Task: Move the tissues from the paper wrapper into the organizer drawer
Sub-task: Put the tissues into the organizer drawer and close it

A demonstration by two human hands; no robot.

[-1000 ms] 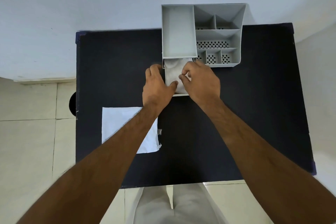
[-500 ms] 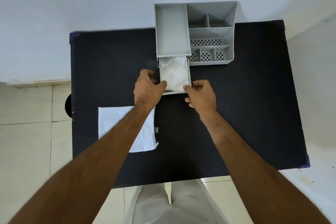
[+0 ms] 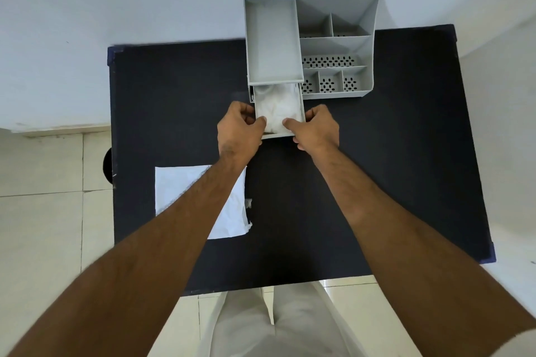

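A grey desk organizer [image 3: 333, 46] stands at the table's far edge, with its drawer [image 3: 301, 113] pulled out toward me. White crumpled tissues [image 3: 277, 107] fill the drawer. My left hand [image 3: 239, 130] grips the drawer's front left corner, thumb resting on the tissues. My right hand [image 3: 316, 129] holds the front right corner, thumb also over the rim. The white paper wrapper [image 3: 229, 211] lies flat on the table's near left, partly hidden under my left forearm.
The table top [image 3: 377, 168] is black, set against a white wall. Tiled floor shows to the left and near side. My light trousers are visible below the table's near edge.
My hands moved from pressing on the tissues to the drawer's front corners. The drawer sits a little further in than half a second ago.
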